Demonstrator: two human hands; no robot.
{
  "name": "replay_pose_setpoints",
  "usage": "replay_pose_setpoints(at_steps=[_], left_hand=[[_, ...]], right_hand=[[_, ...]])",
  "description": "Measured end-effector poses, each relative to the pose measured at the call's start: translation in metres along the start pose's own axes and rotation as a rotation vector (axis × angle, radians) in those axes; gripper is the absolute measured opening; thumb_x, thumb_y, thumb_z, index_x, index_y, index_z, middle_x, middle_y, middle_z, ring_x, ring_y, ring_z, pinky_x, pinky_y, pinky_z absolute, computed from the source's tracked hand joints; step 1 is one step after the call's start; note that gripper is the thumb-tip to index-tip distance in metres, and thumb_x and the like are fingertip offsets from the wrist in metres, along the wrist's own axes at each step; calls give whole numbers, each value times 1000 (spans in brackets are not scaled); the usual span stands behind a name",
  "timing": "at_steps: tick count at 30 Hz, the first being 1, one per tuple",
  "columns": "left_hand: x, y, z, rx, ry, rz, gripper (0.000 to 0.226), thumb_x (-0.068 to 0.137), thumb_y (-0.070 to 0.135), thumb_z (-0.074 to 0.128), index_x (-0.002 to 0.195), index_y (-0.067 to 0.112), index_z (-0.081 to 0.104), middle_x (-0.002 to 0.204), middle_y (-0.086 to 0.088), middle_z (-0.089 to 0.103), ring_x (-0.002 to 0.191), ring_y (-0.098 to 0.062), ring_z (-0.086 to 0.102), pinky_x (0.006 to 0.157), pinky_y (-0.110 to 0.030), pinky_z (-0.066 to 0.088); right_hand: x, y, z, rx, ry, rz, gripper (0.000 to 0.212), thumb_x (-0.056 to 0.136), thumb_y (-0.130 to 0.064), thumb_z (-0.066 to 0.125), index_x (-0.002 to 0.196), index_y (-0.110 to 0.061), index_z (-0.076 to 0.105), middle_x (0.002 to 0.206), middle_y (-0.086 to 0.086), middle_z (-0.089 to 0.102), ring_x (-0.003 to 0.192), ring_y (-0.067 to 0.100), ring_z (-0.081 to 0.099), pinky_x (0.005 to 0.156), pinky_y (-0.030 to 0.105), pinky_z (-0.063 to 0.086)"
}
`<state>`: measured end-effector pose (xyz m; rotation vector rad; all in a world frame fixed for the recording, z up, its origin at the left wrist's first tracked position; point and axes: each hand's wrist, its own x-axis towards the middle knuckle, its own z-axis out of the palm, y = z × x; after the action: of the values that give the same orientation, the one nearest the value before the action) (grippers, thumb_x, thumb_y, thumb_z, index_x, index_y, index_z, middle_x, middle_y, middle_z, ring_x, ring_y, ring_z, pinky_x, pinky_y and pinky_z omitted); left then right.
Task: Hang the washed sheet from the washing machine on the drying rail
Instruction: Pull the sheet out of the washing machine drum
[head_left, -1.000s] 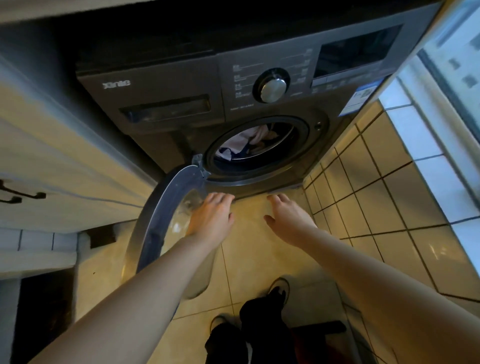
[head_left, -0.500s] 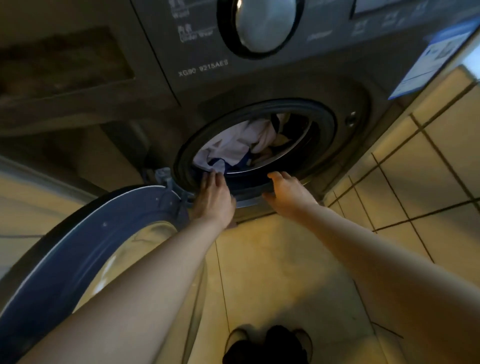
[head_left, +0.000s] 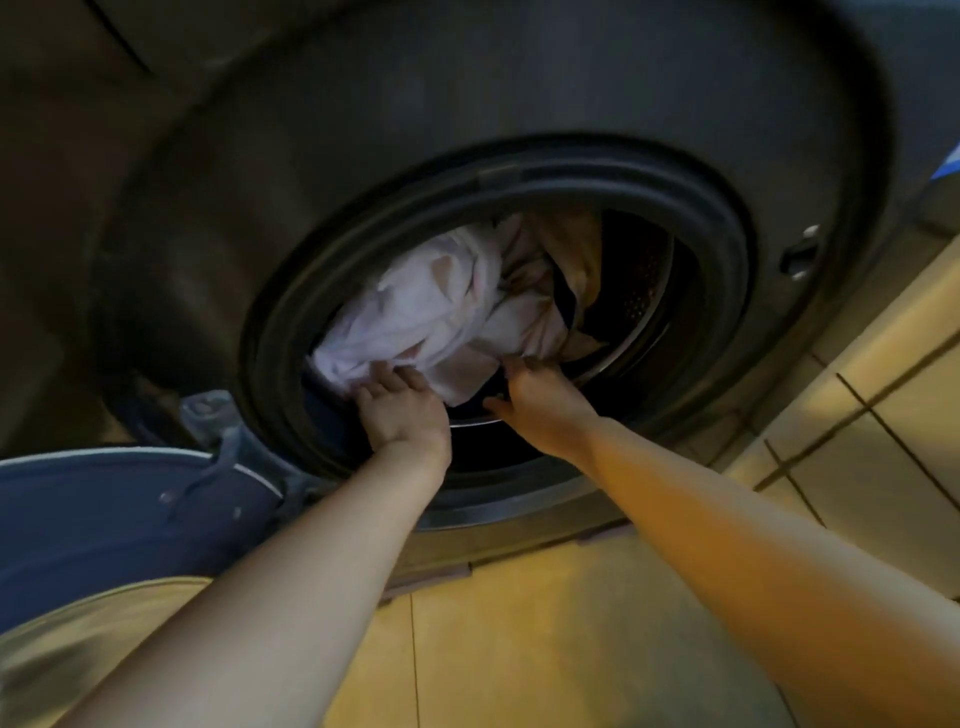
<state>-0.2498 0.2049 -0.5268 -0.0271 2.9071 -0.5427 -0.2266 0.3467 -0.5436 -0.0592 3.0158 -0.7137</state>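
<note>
The dark washing machine (head_left: 519, 104) fills the head view, its round opening (head_left: 727, 270) facing me. A crumpled white sheet (head_left: 431, 312) lies in the drum, bulging toward the lower left of the opening, with beige and dark cloth (head_left: 571, 260) behind it. My left hand (head_left: 402, 415) reaches in, its fingertips on the sheet's lower edge; whether it grips is hidden. My right hand (head_left: 540, 402) is just to the right, fingers stretched to the sheet's right corner, thumb spread apart. No drying rail is in view.
The machine's door (head_left: 104, 525) hangs open at lower left, close under my left forearm, with its hinge (head_left: 208, 415) beside the opening. Yellowish floor tiles (head_left: 519, 649) lie below. A tiled wall (head_left: 857, 441) stands tight against the machine's right side.
I have come much closer to the machine. Both hands moved from the opening's lower rim into the drum and now touch the white sheet.
</note>
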Motion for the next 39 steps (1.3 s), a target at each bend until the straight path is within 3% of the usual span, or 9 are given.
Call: replay_pose_setpoints(at_steps=[6,10,14,18,22,24,30,35,39], left_hand=[[-1,5,20,55,235,131,31,93,15,38,108,16,66,112,-7,66,109,-28,56,99,-41,35],[-10,2,18,22,344,209,27,90,5,42,97,13,67,98,-9,69,94,-27,62,91,-38,42],[-16,0,19,-114,480,261,37,88,4,28,95,6,65,94,-16,69,88,-30,65,79,-36,46],[-23,-3,14,-397,603,217,30,91,10,28,91,4,57,84,-19,67,73,-34,65,56,-34,42],[-51,2,6,-883,746,229,25,98,20,38,94,5,57,85,-17,64,75,-32,61,57,-29,36],[-71,5,3,-1091,727,241,26,99,23,38,93,7,58,84,-10,62,77,-23,57,62,-20,32],[-102,-1,-4,-1528,595,124,17,96,30,46,93,16,55,90,4,56,87,-8,54,75,-20,38],[-96,-16,-11,-1318,538,1,44,88,28,60,127,13,46,123,-8,45,115,-23,48,93,-28,38],[-90,-16,-15,-1211,404,51,73,85,30,65,144,14,25,139,-12,36,122,-28,45,84,-25,37]], right_hand=[[34,3,30,52,-50,-11,57,82,-44,66,127,-14,49,125,10,58,111,29,56,86,37,49],[54,-3,52,-74,-17,118,44,84,-48,60,119,-22,54,121,6,59,107,27,58,74,33,43],[53,-4,54,-72,67,117,14,91,-25,52,102,-23,61,106,3,65,96,25,61,66,30,40],[29,1,37,367,194,-2,22,95,-14,44,110,-16,60,106,9,66,97,26,61,74,25,41],[-10,-7,13,611,303,-133,21,99,-14,42,115,-16,55,102,0,63,90,8,59,75,11,40],[-30,-11,5,634,336,-192,16,99,-13,43,109,-12,55,94,-4,62,81,2,59,67,7,42],[-82,-12,-8,605,401,-316,9,96,-10,49,102,-12,55,87,-6,60,81,-1,60,72,13,46],[-109,-4,-1,303,234,-395,7,92,-11,57,97,-13,61,87,-4,60,78,4,57,72,29,50],[-107,-7,-18,388,75,-229,18,86,-19,55,103,-16,63,95,-4,65,88,7,61,79,30,52]])
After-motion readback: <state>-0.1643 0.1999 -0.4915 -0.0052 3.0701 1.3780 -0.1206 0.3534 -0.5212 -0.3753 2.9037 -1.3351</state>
